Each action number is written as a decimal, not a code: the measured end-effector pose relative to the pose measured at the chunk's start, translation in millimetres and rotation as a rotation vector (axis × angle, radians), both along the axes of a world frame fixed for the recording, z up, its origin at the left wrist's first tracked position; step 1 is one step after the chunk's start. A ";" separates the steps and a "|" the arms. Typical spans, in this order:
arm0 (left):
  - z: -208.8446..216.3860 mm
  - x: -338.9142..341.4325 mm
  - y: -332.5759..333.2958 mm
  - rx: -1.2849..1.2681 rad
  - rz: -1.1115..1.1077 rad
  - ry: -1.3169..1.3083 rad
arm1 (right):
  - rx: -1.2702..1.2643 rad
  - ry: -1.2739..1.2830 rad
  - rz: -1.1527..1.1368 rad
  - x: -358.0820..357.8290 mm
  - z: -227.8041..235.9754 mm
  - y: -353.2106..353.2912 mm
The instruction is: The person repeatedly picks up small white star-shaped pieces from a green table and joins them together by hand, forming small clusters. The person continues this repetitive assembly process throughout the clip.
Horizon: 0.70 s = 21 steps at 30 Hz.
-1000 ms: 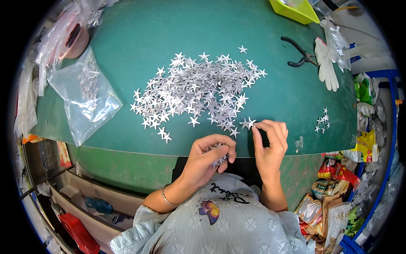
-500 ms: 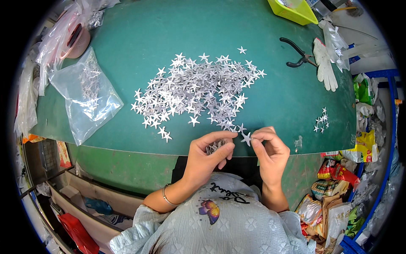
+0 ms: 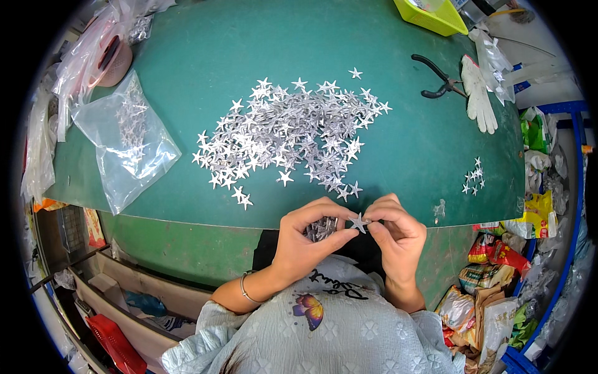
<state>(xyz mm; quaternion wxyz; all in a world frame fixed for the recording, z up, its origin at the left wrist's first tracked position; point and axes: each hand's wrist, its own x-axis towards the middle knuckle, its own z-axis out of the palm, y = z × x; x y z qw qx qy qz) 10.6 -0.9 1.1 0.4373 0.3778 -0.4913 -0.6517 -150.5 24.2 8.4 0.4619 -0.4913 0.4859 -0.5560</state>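
Several silver starfish pieces (image 3: 319,229) are bunched in my left hand (image 3: 305,234), its fingers curled round them. Between my two hands is a single silver starfish (image 3: 359,222); my right hand (image 3: 397,229) pinches one arm of it with thumb and forefinger. Its other side meets the thumb and fingertip of my left hand. Both hands are at the near edge of the green table (image 3: 205,50). Just beyond them spreads a large heap of the same starfish (image 3: 289,128), with a few strays round its border.
A clear plastic bag (image 3: 128,149) with more starfish lies left, near a pink basket (image 3: 115,65). On the right are black-handled pliers (image 3: 441,81), a white glove (image 3: 478,100) and a small starfish group (image 3: 474,179). A yellow-green tray (image 3: 433,15) stands far right.
My right hand has brought the single starfish down and left, from beside the heap to the fingertips of my left hand. The left hand's thumb and forefinger have parted around it.
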 end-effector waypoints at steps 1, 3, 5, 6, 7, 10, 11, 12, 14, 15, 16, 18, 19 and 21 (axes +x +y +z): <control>-0.7 0.2 -0.2 0.001 -0.003 0.013 | -0.003 -0.005 0.005 0.3 0.7 -0.2; -2.5 1.2 -0.6 -0.021 -0.014 0.019 | -0.006 -0.010 0.016 0.4 1.1 -0.2; -1.8 1.5 -0.6 0.007 -0.026 0.033 | -0.004 -0.007 0.027 0.0 1.1 0.1; 0.4 1.7 -0.5 0.045 -0.032 0.044 | -0.004 0.001 0.025 -0.2 0.8 0.2; 1.4 1.9 -0.3 0.084 -0.039 0.055 | -0.003 0.009 0.023 -0.3 0.2 0.4; -2.0 0.9 1.1 0.107 -0.040 0.099 | -0.017 0.039 0.026 -0.4 -0.6 -0.1; -2.3 0.5 1.5 0.110 -0.041 0.104 | -0.024 0.050 0.028 -0.4 -0.6 -0.3; -2.5 0.2 1.9 0.112 -0.042 0.109 | -0.023 0.054 0.024 0.0 -0.5 -0.3; -1.9 -0.4 2.9 0.152 -0.054 0.138 | -0.022 0.063 0.017 0.9 -0.5 -0.3; -1.0 -0.7 3.5 0.189 -0.064 0.161 | -0.025 0.070 0.019 0.8 -0.6 -0.3; -0.5 -0.7 4.1 0.227 -0.075 0.184 | -0.029 0.078 0.022 0.7 -0.8 -0.3; -0.7 0.4 5.6 0.318 -0.109 0.198 | -0.034 0.099 0.037 0.6 -1.7 -0.4; -1.0 1.3 5.9 0.364 -0.126 0.204 | -0.036 0.113 0.049 0.6 -2.8 -0.6; -8.1 3.6 6.6 0.383 -0.157 0.224 | -0.038 0.146 0.058 0.1 -4.5 -1.0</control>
